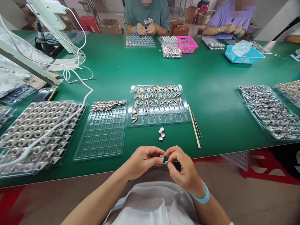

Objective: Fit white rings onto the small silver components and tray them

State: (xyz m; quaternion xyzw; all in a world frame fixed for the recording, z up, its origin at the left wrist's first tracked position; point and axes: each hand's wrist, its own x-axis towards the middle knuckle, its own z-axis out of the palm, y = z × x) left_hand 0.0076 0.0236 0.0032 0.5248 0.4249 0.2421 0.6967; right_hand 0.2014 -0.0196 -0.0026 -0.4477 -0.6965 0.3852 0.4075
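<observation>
My left hand (142, 161) pinches a small round cap-like part (162, 157) between thumb and fingers at the table's near edge. Close against it, my right hand (181, 170) has its thumb and index finger closed on a small shiny part (166, 162), too small to name. Just beyond my hands lie several loose round silvery caps (163, 135). Behind them is a clear partitioned tray (164, 118), its back rows filled with small curved metal pieces with yellow bits. A wooden stick (194, 128) and tweezers (197, 126) lie to its right.
Left stand a clear tray (100, 137) with grey pieces at its back and stacked trays (42, 134) of grey parts, crossed by a white cable (56, 125). More filled trays (269, 112) lie right. Across the green table (112, 68), two people work near pink (187, 45) and blue baskets (243, 57).
</observation>
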